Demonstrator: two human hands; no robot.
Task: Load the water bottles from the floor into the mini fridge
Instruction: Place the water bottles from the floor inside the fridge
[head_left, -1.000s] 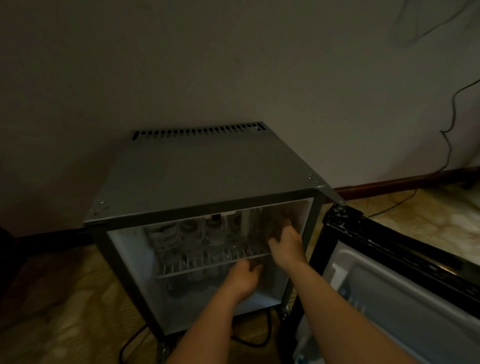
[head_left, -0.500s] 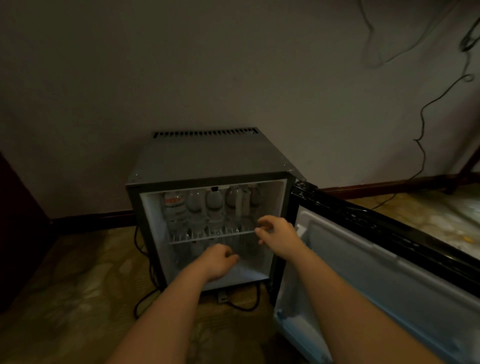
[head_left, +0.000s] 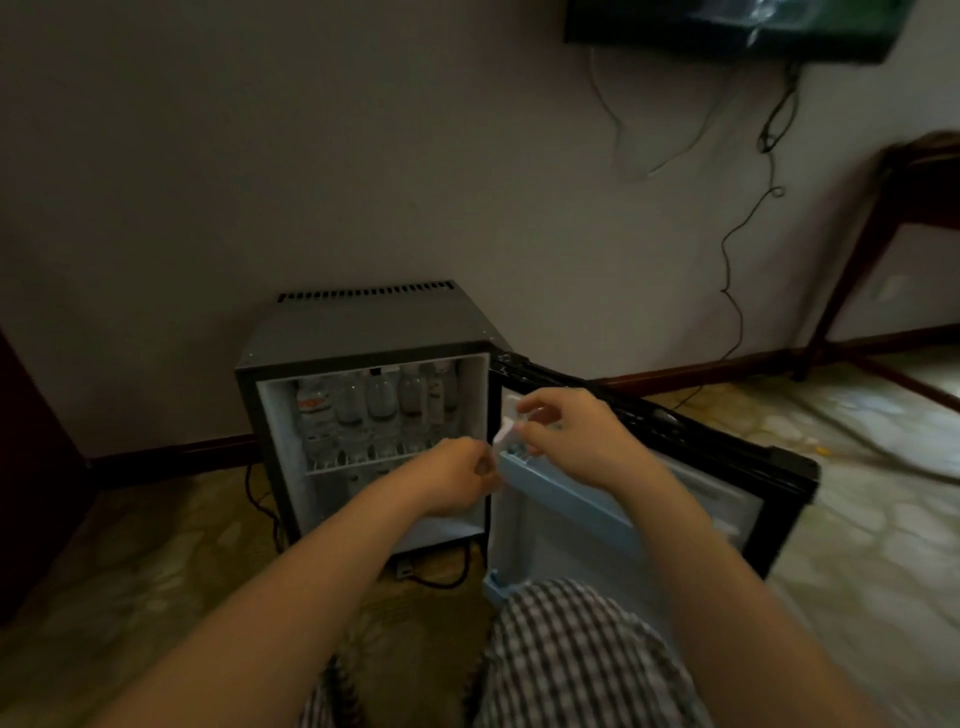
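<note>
Hands (head_left: 571, 441) now at door shelf (head_left: 566, 499)

The mini fridge (head_left: 374, 325) was grey outside, white within; its door shelf (head_left: 566, 491) pale blue; the trousers (head_left: 571, 654) black-and-white checked.

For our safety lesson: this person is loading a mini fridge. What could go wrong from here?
1. The left hand and right hand work by the hinge side of the open door; if it swings, fingers might get pinched.
2. The water bottles stand crowded on the wire shelf; pushing in another could topple some.
3. The knee sits close to the door's lower corner and may knock it.
</note>
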